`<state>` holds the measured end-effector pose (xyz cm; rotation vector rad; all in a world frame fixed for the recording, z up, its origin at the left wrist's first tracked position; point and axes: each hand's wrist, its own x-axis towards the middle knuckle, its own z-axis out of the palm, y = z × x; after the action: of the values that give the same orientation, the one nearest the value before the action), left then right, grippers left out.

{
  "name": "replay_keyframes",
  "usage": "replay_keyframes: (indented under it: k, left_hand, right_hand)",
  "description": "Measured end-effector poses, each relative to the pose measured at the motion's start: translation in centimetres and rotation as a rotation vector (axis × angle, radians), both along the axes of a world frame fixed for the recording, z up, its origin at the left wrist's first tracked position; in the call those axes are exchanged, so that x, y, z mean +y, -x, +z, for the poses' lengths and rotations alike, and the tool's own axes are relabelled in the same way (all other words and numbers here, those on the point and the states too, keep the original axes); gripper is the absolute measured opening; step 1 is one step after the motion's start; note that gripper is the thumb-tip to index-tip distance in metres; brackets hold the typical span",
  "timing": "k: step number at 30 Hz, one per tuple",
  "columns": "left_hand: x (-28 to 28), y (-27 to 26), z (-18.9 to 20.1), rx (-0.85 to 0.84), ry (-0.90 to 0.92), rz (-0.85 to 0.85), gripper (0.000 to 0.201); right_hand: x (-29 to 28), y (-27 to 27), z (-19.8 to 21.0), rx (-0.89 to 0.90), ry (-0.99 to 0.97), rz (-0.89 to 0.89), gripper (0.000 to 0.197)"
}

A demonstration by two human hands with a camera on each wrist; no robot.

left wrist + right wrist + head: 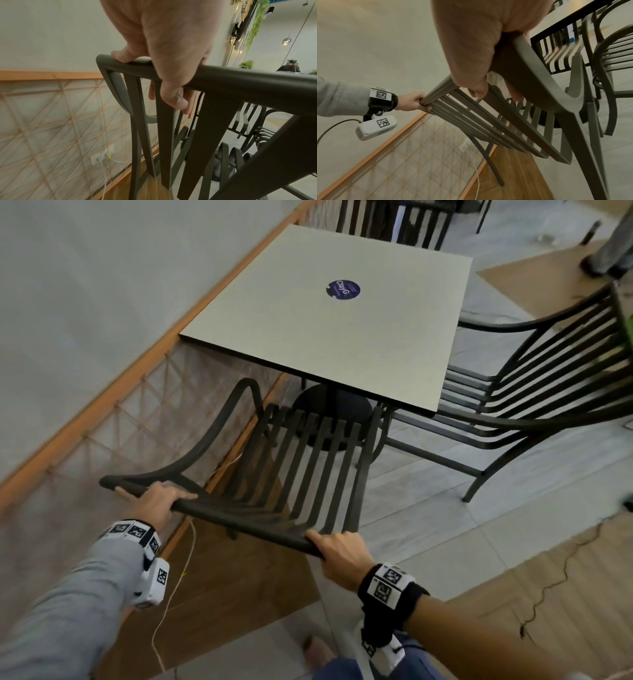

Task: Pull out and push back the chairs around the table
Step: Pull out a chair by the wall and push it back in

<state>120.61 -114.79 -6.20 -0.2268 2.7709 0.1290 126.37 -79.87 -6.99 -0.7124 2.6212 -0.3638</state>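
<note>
The near chair [301, 474] was a dark metal armchair with a slatted seat and back, curved armrests and a rounded top rail; it stood at the near edge of the square table [274, 330], its seat front close under that edge. The left hand [156, 501] gripped the top rail near its left corner, fingers curled over the bar and the thumb wrapped under it, as the left wrist view showed plainly. The right hand [337, 556] gripped the same rail at its right end, fingers curled round it. A second chair [534, 378] of the same make stood at the table's right side, and a third chair [407, 220] at its far side was cut off by the frame's top edge. At the middle of the pale tabletop lay a round dark blue sticker [343, 289] reading "ClayG"; smaller writing on it was too fine to read. The table's round black base [329, 409] showed only in part under the top. Both wrists wore bands [390, 583] with black-and-white square markers. The near chair's legs were mostly hidden behind its slats in the head view.
</note>
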Motion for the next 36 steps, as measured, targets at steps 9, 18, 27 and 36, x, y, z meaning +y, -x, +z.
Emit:
replay_keyframes:
  k: [9,18,27,36]
  left_hand:
    - [-0.6,6.6,-1.5,0.028,-0.076,0.091,0.023]
    - [0.5,11.3,-1.5,-0.04,0.011,0.092,0.029]
    - [1.9,13.1,-1.2,0.183,-0.087,0.076,0.038]
    - [9.3,7.4,3.3,0.38,-0.681,0.763,0.058]
  right_hand:
    - [-0.1,5.4,-0.2,0.039,0.016,-0.045,0.034]
    - [0.8,9.7,-0.6,0.05,0.027,-0.079,0.037]
    - [2.0,12.2,-1.3,0.068,0.127,-0.069,0.026]
    - [10.8,16.9,-2.5,-0.247,0.128,-0.07,0.032]
